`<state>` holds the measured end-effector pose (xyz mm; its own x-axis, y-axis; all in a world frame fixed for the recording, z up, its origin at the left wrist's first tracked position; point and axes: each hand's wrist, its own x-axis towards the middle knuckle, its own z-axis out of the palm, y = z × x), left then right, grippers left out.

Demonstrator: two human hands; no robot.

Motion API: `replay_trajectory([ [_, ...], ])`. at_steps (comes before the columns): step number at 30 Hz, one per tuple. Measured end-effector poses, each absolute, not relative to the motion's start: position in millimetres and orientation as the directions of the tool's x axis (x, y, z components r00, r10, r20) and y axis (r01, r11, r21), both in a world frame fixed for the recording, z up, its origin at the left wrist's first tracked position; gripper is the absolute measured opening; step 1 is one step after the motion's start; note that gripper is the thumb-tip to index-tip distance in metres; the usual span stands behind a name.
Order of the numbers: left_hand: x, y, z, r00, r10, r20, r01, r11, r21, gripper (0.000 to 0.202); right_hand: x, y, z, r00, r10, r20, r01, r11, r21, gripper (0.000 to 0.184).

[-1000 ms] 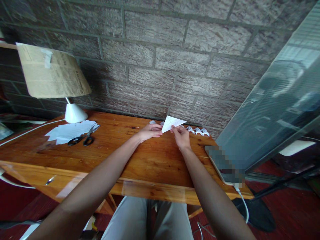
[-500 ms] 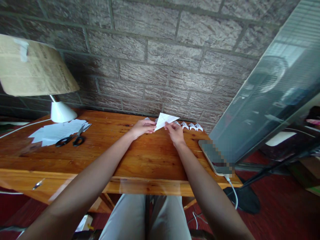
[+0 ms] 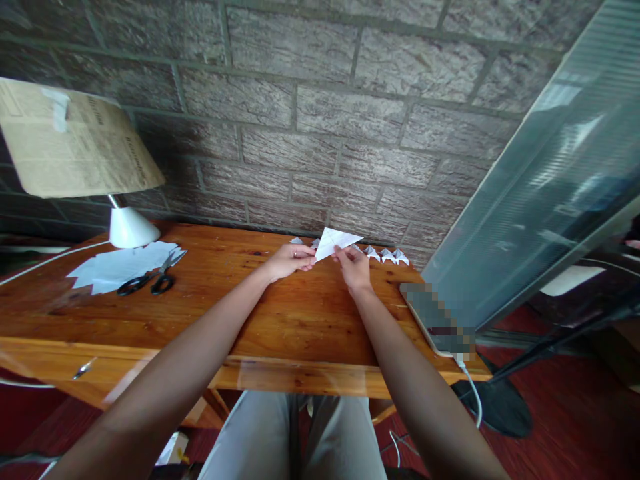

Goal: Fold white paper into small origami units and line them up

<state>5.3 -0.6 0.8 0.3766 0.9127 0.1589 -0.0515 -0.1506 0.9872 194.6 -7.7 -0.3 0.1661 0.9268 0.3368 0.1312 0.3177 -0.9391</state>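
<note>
A white sheet of paper folded into a triangle [image 3: 334, 241] is held up over the wooden table. My left hand [image 3: 292, 261] pinches its lower left corner between thumb and fingers. My right hand [image 3: 353, 266] grips its lower edge, thumb on the near face. Crease lines run across the paper. Behind it, along the back of the table, stands a row of several small folded paper pieces [image 3: 387, 256]; some are partly hidden by the triangle and my right hand.
At the left lie a stack of white paper [image 3: 113, 268] and black-handled scissors [image 3: 161, 283], beside a lamp with a white base [image 3: 131, 228]. A phone [image 3: 430, 320] with a plugged-in cable lies at the right edge. A brick wall [image 3: 345, 147] borders the table's back.
The view has shifted slightly, so everything appears a little further right and lower. Both hands keep hold of the folded paper, whose pose is nearly the same.
</note>
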Motion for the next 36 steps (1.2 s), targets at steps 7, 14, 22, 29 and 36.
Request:
replay_trajectory([
  [7, 7, -2, 7, 0.279, 0.931, 0.234, -0.145, -0.200, 0.969, 0.045, 193, -11, -1, 0.013, 0.944, 0.330, 0.167, 0.323, -0.931, 0.041],
  [14, 6, 1, 8, 0.182, 0.954, 0.238, -0.228, -0.194, 0.954, 0.044, 189, -11, -2, -0.086, 0.938, 0.335, 0.142, 0.345, -0.928, 0.040],
  [22, 6, 1, 9, 0.123, 0.969, 0.213, -0.323, -0.164, 0.932, 0.042, 186, -18, 0, -0.184, 0.946, 0.269, 0.113, 0.292, -0.950, 0.037],
  [29, 3, 2, 9, 0.154, 0.968, 0.199, -0.289, -0.149, 0.946, 0.038, 186, -17, 0, -0.129, 0.956, 0.262, 0.078, 0.273, -0.959, 0.039],
  [36, 7, -5, 9, 0.329, 0.936, 0.126, -0.075, -0.107, 0.991, 0.043, 190, -17, 2, -0.128, 0.969, 0.210, -0.042, 0.206, -0.978, 0.038],
])
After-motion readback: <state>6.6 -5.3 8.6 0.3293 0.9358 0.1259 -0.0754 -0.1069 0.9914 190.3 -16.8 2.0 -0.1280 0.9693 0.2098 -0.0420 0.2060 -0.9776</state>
